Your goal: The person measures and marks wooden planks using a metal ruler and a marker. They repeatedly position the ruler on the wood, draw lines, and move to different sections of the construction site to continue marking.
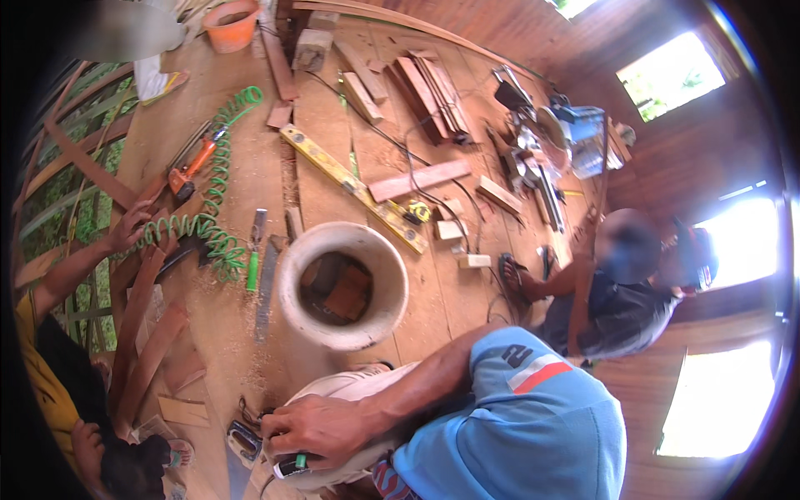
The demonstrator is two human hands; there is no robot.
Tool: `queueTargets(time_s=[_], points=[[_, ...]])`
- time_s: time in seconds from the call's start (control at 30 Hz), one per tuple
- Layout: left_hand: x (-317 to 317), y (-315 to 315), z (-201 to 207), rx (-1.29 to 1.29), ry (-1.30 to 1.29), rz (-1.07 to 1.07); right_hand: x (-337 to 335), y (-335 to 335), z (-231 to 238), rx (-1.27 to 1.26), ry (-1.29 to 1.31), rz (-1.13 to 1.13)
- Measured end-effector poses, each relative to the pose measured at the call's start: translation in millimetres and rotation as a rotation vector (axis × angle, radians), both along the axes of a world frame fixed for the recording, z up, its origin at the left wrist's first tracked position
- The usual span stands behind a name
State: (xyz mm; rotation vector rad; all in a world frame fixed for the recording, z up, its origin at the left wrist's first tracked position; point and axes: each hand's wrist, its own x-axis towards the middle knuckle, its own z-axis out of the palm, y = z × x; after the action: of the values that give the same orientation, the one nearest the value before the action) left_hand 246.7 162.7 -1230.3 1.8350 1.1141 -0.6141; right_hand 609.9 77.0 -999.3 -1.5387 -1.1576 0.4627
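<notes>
In blue sleeve, my right arm reaches across from the right, and my right hand rests with curled fingers by my pale trouser leg. A marker-like item, white with a green end, sticks out below the hand, seemingly gripped in it. Beside the fingertips lies a black and silver hand tool, its kind unclear. My left hand is out of sight. Just beyond my knee stands a pale round bucket with brown wood pieces inside. A green-handled chisel and a grey metal ruler lie left of it.
A yellow spirit level and tape measure lie beyond the bucket, among wood blocks. At left, another person's hand is near an orange tool with a coiled green hose. A person sits at right.
</notes>
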Motion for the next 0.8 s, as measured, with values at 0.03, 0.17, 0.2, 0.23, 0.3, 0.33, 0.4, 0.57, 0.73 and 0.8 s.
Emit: queueTargets(time_s=[0.03,0.17,0.2,0.23,0.3,0.33,0.4,0.57,0.73,0.8], points=[[-1.7,-0.9,6.0,-0.019,-0.001,-0.037,-9.7,1.2,4.5,-0.022,-0.023,-0.013],[-14.7,-10.1,59.2,-0.084,0.018,-0.122,-13.7,3.0,33.4,-0.103,-0.025,-0.037],[-19.0,-13.0,78.5,-0.101,0.027,-0.134,-11.3,1.9,43.1,-0.106,-0.034,-0.06],[-23.2,-14.5,99.7,-0.116,0.032,-0.146,-10.9,1.5,54.6,-0.191,-0.016,-0.049],[-32.0,-17.8,145.8,-0.14,0.043,-0.186,-12.2,-1.6,78.8,-0.306,0.017,-0.066],[-37.6,-19.8,170.6,-0.155,0.05,-0.201,-13.6,-6.0,90.3,-0.328,0.001,-0.084],[-45.4,-21.3,220.6,-0.175,0.056,-0.237,-17.2,-13.8,111.1,-0.352,-0.029,-0.108],[-4.0,-12.6,355.6,-0.141,-0.016,-0.35,-48.8,-15.1,165.3,-0.353,-0.022,-0.09],[117.0,-13.1,501.4,-0.279,-0.625,0.105,-78.6,-23.3,247.1,-0.144,0.094,-0.153],[156.5,3.8,545.7,-0.215,-0.585,-0.23,-77.8,-27.1,285.8,-0.194,0.155,-0.093]])
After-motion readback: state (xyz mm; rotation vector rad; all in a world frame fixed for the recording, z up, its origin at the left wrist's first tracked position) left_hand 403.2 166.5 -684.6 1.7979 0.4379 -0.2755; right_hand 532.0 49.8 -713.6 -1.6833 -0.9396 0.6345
